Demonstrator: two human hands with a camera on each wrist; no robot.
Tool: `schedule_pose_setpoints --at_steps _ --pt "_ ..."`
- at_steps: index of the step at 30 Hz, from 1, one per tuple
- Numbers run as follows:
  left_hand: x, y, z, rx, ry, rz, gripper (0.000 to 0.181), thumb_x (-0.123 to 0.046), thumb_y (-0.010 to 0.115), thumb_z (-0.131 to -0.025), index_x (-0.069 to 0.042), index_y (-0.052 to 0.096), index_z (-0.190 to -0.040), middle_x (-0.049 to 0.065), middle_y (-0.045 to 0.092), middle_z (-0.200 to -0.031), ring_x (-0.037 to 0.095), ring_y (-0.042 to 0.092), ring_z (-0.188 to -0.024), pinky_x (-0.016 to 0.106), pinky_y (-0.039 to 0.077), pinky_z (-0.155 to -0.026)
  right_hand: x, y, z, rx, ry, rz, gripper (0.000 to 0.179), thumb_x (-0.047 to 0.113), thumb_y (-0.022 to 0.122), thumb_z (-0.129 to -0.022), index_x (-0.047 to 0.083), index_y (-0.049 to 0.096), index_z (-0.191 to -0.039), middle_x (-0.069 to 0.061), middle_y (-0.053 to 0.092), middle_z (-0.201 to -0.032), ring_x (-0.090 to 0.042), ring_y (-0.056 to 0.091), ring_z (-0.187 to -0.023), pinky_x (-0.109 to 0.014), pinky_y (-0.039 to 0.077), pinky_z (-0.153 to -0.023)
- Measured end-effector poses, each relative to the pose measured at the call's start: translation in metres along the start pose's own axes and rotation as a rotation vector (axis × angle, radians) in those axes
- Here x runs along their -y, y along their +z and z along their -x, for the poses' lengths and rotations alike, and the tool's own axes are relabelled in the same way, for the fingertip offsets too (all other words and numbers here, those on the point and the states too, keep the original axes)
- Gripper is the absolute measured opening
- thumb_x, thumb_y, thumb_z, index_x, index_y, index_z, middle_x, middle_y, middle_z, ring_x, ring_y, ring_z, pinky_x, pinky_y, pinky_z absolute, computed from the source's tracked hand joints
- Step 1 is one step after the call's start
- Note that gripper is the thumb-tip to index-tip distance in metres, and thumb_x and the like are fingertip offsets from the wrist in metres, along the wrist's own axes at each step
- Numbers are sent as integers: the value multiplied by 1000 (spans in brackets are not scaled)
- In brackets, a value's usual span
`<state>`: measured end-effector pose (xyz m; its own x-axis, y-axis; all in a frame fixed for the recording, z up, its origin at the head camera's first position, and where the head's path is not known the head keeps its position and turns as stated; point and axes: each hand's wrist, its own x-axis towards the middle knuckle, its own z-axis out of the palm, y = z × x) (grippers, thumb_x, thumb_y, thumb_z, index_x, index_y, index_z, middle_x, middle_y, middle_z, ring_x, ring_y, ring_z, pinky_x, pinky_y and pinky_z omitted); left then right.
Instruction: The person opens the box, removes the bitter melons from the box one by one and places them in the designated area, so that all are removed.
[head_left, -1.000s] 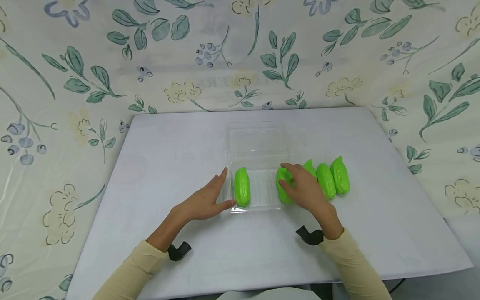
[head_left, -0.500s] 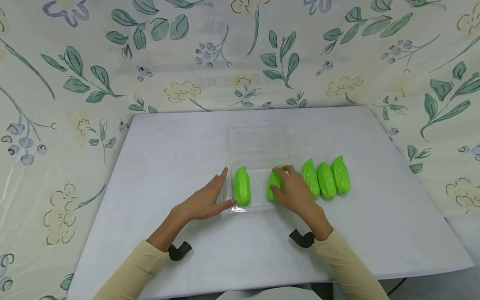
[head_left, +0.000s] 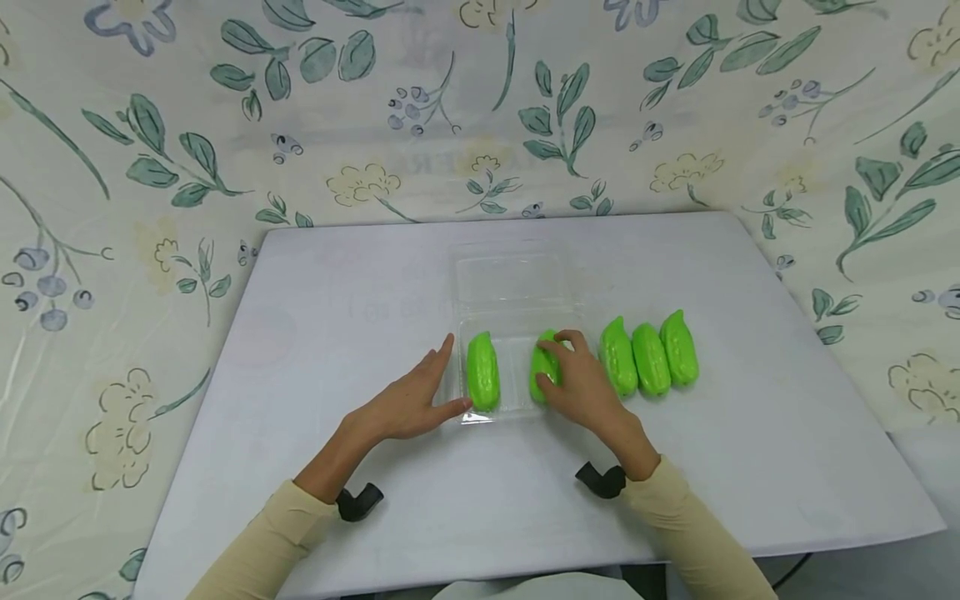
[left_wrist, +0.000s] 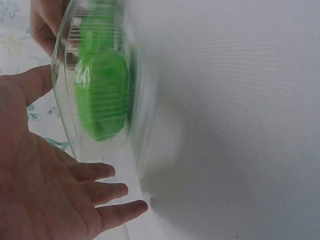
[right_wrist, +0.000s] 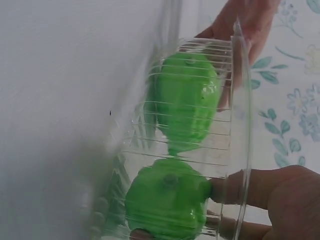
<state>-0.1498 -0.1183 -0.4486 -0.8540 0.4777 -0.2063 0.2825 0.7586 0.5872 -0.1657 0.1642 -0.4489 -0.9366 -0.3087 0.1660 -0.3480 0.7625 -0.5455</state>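
A clear plastic clamshell box lies opened out on the table, its lid folded back. Inside at the left rests a bright green, ribbed, gourd-like vegetable. A second green gourd-like vegetable is at the box's right side, pinched between thumb and fingers of my right hand; the right wrist view shows it within the box wall. My left hand has its fingers straight beside the box's left side, and its thumb touches the rim. Some right fingers are hidden behind the vegetable.
Several more green vegetables lie in a row right of the box. The white table has its near edge close to the person. Floral fabric hangs behind and to the left. Black wrist mounts stick out at both wrists.
My right hand has moved left, bringing the vegetable it holds from the box's right edge further into the box. My left hand has stayed at the left side.
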Motion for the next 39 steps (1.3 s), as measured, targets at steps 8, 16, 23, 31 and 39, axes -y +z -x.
schedule_pose_setpoints --at_steps 8,16,23,31,39 --pt "-1 0 1 -7 4 -5 102 -65 51 -93 -12 -8 -158 14 13 -161 31 11 -148 47 23 -114 2 -8 1 3 -33 -51 43 8 69 -85 -1 63 -126 -23 47 -133 -23 54 -73 -34 47 -61" --pt "0 1 0 -5 -1 -11 101 -64 51 -93 -12 -7 -158 15 14 -161 31 12 -148 48 24 -114 6 -25 4 12 -52 -98 42 10 68 -86 1 63 -127 -22 47 -135 -28 60 -86 -40 51 -71" --pt "-1 0 1 -8 4 -7 101 -63 52 -93 -12 -6 -158 15 14 -161 31 12 -148 48 24 -114 4 -38 6 -2 -73 -131 42 9 69 -86 0 63 -127 -22 47 -136 -10 42 -50 -29 43 -49" --pt "-3 0 1 -10 14 -8 101 -63 52 -93 -10 -5 -158 16 15 -161 33 13 -147 48 24 -114 -8 -53 7 4 -67 -123 43 7 69 -87 0 61 -129 -21 44 -138 -12 47 -54 -29 44 -51" --pt "-2 -1 0 -10 6 -4 102 -63 52 -93 -10 -5 -158 16 15 -161 33 13 -147 49 24 -114 -22 -71 10 -35 -55 -65 41 5 68 -87 0 63 -127 -22 46 -137 -23 58 -72 -35 47 -61"
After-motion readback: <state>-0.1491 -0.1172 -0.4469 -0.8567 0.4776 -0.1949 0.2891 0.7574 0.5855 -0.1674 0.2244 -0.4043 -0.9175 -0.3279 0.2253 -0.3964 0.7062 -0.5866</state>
